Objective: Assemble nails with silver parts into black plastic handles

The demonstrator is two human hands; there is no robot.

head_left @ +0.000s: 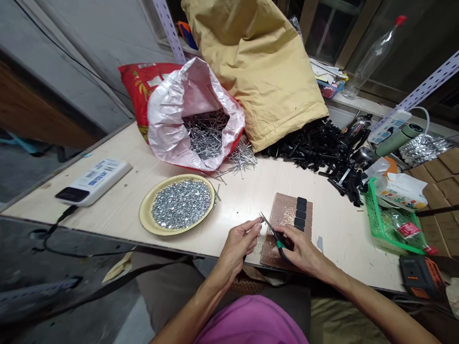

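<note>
My right hand (297, 248) is wrapped around the black and green handles of long-nose pliers (275, 234). Their thin metal jaws point up and left, right by the fingertips of my left hand (241, 241). My left thumb and fingers are pinched together; a small thing between them is too small to make out. Under my right hand lies a brown board (274, 251) with pale worn specks. A row of black rounded pads (300, 214) sits along its right side. To the left stands a yellowish dish (147, 217) full of small metal washers (181, 205).
Behind the dish, an open red and white bag (165, 124) spills thin metal pins (242, 157). A large tan sack (265, 81) rests beside black parts (315, 143). At right are a green basket (375, 220) and a battery pack (421, 277); at left, a white device (96, 179).
</note>
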